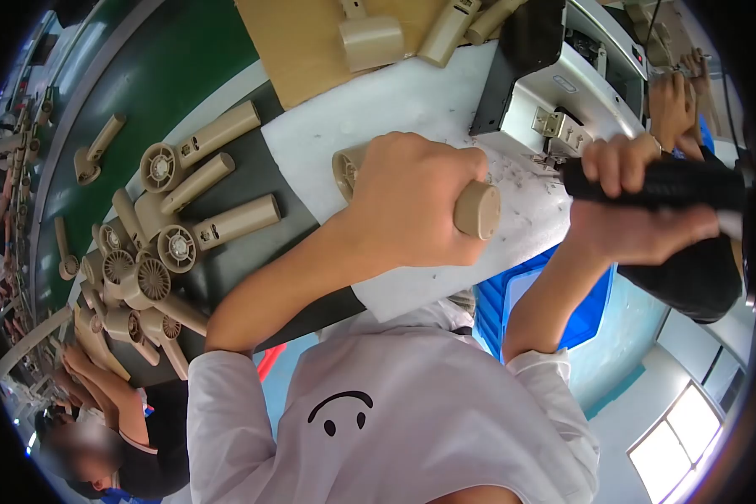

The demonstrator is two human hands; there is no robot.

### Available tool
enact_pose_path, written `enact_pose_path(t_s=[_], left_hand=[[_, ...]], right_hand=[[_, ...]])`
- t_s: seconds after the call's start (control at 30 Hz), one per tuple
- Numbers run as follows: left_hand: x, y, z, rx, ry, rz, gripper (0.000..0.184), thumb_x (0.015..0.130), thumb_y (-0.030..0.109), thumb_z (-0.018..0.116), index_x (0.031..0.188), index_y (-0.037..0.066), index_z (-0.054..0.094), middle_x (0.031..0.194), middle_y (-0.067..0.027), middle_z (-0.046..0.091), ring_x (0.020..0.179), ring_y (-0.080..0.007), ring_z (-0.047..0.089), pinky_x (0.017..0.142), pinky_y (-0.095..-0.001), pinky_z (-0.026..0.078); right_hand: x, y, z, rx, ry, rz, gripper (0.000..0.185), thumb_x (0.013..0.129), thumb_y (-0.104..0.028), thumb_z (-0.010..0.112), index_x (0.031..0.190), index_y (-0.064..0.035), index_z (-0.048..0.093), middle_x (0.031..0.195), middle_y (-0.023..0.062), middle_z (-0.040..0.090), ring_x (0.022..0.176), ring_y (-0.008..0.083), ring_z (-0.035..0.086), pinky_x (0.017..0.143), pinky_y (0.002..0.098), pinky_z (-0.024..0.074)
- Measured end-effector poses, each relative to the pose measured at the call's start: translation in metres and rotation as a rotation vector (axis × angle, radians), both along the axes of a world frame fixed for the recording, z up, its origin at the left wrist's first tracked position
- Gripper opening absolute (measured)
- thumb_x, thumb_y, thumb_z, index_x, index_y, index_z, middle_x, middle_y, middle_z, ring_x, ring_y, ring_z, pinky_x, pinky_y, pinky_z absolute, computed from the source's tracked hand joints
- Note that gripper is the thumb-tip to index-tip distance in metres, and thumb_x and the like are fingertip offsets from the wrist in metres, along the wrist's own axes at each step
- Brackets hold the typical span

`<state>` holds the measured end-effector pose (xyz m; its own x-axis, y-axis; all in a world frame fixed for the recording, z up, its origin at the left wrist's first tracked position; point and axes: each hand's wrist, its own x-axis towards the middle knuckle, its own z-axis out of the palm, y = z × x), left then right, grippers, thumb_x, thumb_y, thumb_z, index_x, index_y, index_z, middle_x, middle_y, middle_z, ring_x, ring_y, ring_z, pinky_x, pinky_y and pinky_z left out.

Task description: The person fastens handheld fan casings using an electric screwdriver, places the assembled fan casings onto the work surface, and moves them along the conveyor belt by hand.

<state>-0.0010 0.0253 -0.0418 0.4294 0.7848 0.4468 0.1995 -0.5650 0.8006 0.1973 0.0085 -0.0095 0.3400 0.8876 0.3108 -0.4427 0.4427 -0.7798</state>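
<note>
My left hand [416,202] is wrapped round the handle of a beige handheld fan [479,210], above the white mat. The handle's round end sticks out past my thumb, and part of the fan's head shows behind my wrist; my fingers hide the rest. My right hand [622,202] grips a black power screwdriver [655,182], slightly blurred. The tool lies level, its tip pointing left toward a metal screw feeder [563,92]. Small dark specks, perhaps screws, lie on the white mat [319,126] near the feeder.
Several beige fans [155,277] are piled on the dark bench at left, beside a green conveyor belt [168,76]. More beige parts [370,42] lie on cardboard at the top. A blue crate [580,311] stands below the bench. Other people work at far left and upper right.
</note>
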Motion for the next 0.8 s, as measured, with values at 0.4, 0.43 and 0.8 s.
enact_pose_path(t_s=[0.4,0.43,0.8], left_hand=[[0.000,-0.003,-0.002,0.041,0.135,-0.019,0.023,0.054,0.008,0.072,0.059,0.008,0.049,0.050,-0.0063,0.048,0.040,-0.0250,0.045,0.038,-0.0315,0.034],[-0.001,-0.004,-0.002,0.040,0.138,-0.015,0.023,0.054,0.008,0.072,0.059,0.008,0.049,0.050,-0.0063,0.048,0.040,-0.0250,0.045,0.038,-0.0315,0.034],[0.000,-0.004,0.002,-0.010,0.210,-0.031,0.020,0.056,0.011,0.070,0.058,0.008,0.050,0.048,-0.0069,0.048,0.040,-0.0267,0.047,0.039,-0.0331,0.036]], right_hand=[[-0.042,-0.025,0.033,0.389,0.056,0.269,0.053,0.076,-0.047,0.066,0.109,-0.0073,0.056,0.067,-0.0052,0.045,0.057,0.0063,0.042,0.057,0.0220,0.0361],[-0.042,-0.025,0.033,0.388,0.059,0.273,0.053,0.076,-0.047,0.066,0.109,-0.0073,0.056,0.067,-0.0052,0.045,0.057,0.0063,0.042,0.057,0.0220,0.0361],[-0.041,-0.017,0.027,0.387,-0.052,0.316,0.057,0.079,-0.051,0.063,0.116,-0.0086,0.056,0.068,-0.0068,0.048,0.056,0.0040,0.044,0.056,0.0219,0.0355]])
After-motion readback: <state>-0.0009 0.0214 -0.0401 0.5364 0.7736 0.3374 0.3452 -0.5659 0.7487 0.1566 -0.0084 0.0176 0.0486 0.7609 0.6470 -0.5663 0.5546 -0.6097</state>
